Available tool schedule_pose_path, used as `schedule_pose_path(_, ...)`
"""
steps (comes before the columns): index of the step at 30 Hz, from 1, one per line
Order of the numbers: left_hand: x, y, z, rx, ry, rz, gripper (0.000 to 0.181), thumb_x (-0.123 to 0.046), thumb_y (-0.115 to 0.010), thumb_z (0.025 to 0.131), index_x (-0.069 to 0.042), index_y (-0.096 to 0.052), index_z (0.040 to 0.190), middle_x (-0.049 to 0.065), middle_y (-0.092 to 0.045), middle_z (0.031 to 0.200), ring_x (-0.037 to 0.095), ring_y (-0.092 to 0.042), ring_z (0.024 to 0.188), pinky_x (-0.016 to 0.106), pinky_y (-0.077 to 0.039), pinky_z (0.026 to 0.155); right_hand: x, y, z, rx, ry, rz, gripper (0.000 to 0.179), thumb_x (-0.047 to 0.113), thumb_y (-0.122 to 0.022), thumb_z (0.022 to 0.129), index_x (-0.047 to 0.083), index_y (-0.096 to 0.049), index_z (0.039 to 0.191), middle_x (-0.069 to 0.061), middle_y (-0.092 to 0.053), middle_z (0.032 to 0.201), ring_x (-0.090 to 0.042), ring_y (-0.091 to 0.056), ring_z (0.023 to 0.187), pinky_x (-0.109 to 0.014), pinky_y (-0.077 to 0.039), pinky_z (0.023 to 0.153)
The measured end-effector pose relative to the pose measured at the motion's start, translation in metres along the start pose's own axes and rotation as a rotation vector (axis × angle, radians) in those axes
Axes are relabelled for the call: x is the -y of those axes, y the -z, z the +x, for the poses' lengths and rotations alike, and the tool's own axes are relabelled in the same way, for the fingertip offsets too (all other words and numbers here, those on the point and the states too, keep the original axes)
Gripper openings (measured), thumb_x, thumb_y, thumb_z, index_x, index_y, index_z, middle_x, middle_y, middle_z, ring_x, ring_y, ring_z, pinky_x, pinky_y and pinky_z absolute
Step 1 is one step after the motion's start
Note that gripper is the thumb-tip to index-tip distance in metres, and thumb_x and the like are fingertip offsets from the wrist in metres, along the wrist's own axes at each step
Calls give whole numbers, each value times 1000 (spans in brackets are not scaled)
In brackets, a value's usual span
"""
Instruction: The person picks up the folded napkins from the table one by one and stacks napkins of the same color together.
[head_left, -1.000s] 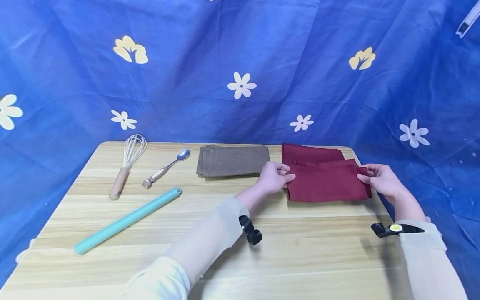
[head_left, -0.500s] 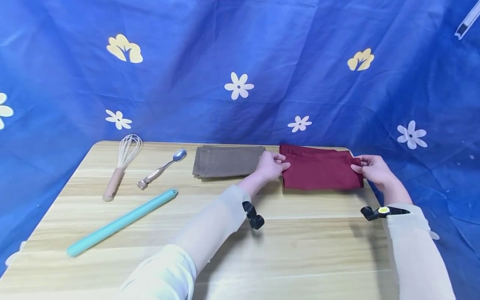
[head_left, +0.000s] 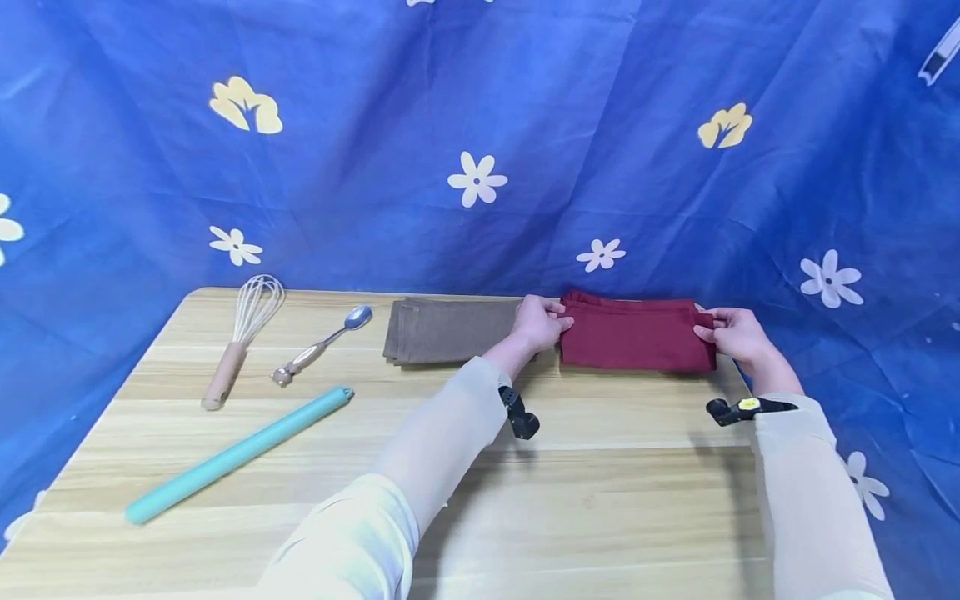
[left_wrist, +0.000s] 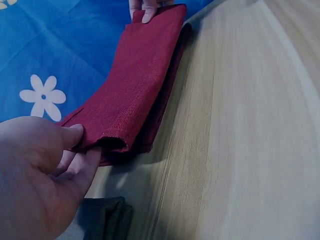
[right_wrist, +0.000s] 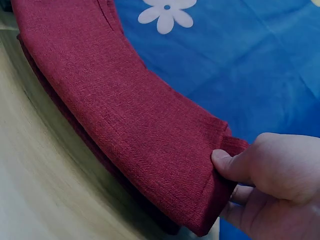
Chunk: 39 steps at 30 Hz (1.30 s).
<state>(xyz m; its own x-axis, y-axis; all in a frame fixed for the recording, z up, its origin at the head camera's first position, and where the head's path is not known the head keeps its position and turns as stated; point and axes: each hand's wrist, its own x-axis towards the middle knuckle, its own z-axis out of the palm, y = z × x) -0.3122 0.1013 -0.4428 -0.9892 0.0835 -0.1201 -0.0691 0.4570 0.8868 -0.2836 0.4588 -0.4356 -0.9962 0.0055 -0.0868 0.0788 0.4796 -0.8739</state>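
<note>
A dark red cloth (head_left: 637,336), folded in layers, lies at the back right of the table. My left hand (head_left: 536,325) pinches its left end, thumb on top and fingers beneath, as the left wrist view shows. At the other end my right hand (head_left: 738,335) pinches the corner between thumb and fingers. In the right wrist view the upper layer of the red cloth (right_wrist: 125,115) is raised over a lower fold, with a dark gap along the front edge. Close beside my left hand is a folded grey-brown cloth (head_left: 450,332), partly covered by that hand.
On the left lie a whisk (head_left: 243,342) with a wooden handle, a spoon (head_left: 322,343) with a decorated handle, and a long turquoise stick (head_left: 240,454). The wooden table (head_left: 585,500) ends at a blue flowered curtain (head_left: 360,167) behind and at the right.
Both hands have moved the near part of the red cloth back and slightly left. It now covers most of the rear layer, which showed more behind it before.
</note>
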Motion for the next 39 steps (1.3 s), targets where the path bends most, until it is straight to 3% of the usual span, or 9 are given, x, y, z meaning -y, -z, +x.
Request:
schedule_pose_path(7,8,-5,3,2,16,0,17,-17,-80,97,-10,-80,113,5,-76,104,19,-69,104,30,-54,93,-5,-17,11,-115,-6,-43,35,-5,-68,99,-24,-55,126,7,-70,82,2,-62,69,-16,-53,62)
schedule_pose_path(10,11,-4,0,39,7,66,23,-16,-79,97,-7,-77,118,7,-76,112,19,-69,110,30,-54,95,-9,-22,11,-122,-41,-66,37,0,-70,100,-22,-57,126,3,-70,83,1,-61,69,-17,-53,62)
schedule_pose_path(14,13,0,-7,113,-18,201,34,-18,-78,97,-5,-72,128,9,-73,121,22,-66,118,31,-53,99,-16,-21,6,-114,-76,-121,49,10,-73,101,-23,-54,133,-15,-72,102,2,-59,79,-14,-51,69)
schedule_pose_path(17,13,2,-9,149,-41,241,39,-18,-77,98,-3,-69,133,10,-72,121,24,-65,120,32,-52,101,-20,-16,2,-126,-83,-175,56,13,-75,100,-23,-52,136,-27,-67,118,3,-54,86,-10,-46,73)
schedule_pose_path(19,13,1,-9,153,-54,236,39,-17,-76,99,-2,-68,134,10,-73,119,24,-66,118,32,-53,100,-22,-15,0,-129,-86,-169,57,11,-76,98,-24,-51,136,-29,-65,120,3,-53,87,-8,-44,75)
schedule_pose_path(24,14,-2,-7,104,-64,153,34,-14,-77,98,-6,-70,131,6,-75,110,21,-68,109,32,-53,97,-23,-19,2,-181,-66,-88,50,3,-78,95,-22,-56,133,-10,-70,101,8,-57,80,-10,-50,71)
schedule_pose_path(30,11,-6,-2,54,-72,107,29,-14,-78,97,-7,-72,124,1,-71,99,16,-66,98,31,-54,92,-21,-20,7,-262,-48,-68,43,4,-79,94,-17,-63,128,6,-72,87,10,-59,74,-12,-52,66)
schedule_pose_path(35,10,-11,0,47,-45,67,29,-12,-77,99,-5,-71,126,3,-68,100,18,-66,100,34,-54,95,-23,-24,10,-300,-36,-71,38,1,-77,94,-17,-64,126,5,-72,83,8,-60,69,-13,-53,63)
schedule_pose_path(39,14,-17,4,49,4,62,28,-12,-75,100,-6,-71,127,2,-69,104,18,-65,111,34,-53,98,-28,-28,10,-319,-50,-145,38,3,-77,95,-18,-64,125,-6,-74,87,8,-57,67,-12,-50,61)
